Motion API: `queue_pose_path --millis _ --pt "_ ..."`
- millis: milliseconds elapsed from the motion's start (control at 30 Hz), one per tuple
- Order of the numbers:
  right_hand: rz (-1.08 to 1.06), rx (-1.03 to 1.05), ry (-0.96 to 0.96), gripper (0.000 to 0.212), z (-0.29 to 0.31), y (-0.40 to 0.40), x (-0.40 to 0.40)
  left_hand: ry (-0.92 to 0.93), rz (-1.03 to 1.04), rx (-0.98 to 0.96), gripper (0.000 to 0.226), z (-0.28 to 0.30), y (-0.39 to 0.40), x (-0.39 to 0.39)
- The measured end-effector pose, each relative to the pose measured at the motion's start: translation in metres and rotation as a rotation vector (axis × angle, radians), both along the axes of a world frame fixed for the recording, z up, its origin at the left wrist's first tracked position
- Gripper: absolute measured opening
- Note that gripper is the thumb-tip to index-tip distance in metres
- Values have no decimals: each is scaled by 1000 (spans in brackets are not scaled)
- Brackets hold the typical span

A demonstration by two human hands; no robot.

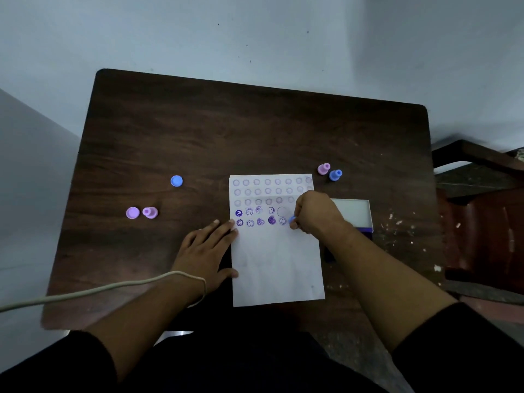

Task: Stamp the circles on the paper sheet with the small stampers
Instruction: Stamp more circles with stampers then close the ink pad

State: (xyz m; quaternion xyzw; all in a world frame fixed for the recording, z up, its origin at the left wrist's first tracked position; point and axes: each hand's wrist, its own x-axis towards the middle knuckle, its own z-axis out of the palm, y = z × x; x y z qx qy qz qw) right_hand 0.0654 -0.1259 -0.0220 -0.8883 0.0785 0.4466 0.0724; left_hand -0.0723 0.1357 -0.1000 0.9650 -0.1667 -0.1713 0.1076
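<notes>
On the dark brown wooden table (198, 131), the white paper sheet (276, 265) carries pale violet printed circles far and darker purple smiley stamps nearer, flanked by pink and blue plastic stampers, perhaps lilac.

Both bare hands down and forward, dark sleeves pushed up the forearms.

Left hand (208, 248) laid flat, palm down, fingers (224, 226) straight and slightly spread, tips reaching away from the body, thumb out to the side. Right hand (313, 212) curled into a loose fist, knuckles up, fingertips pinched low at its left side, wrist bent, forearm angled in from the lower right.
</notes>
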Motion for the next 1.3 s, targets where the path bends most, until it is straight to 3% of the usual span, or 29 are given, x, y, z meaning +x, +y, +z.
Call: queue_pose_path --millis 100,233,367,533,633,800,1300 --pt "-14 10 -34 53 -1 0 -7 21 9 5 95 4 -1 0" --pt "11 39 -203 28 -13 -1 -33 54 21 21 95 10 -4 0" --pt "-16 75 -362 21 -26 -6 -56 67 32 31 96 16 -7 0" --pt "-459 275 -539 18 -19 -25 -82 90 23 43 96 19 -8 1" --pt "-748 412 -534 15 -11 -45 -93 83 27 42 96 20 -9 0" --pt "-1048 631 -446 11 -2 -70 -106 81 20 46 95 22 -10 1" --pt "-1009 422 -576 18 -1 -130 -40 96 21 60 97 18 -11 1"
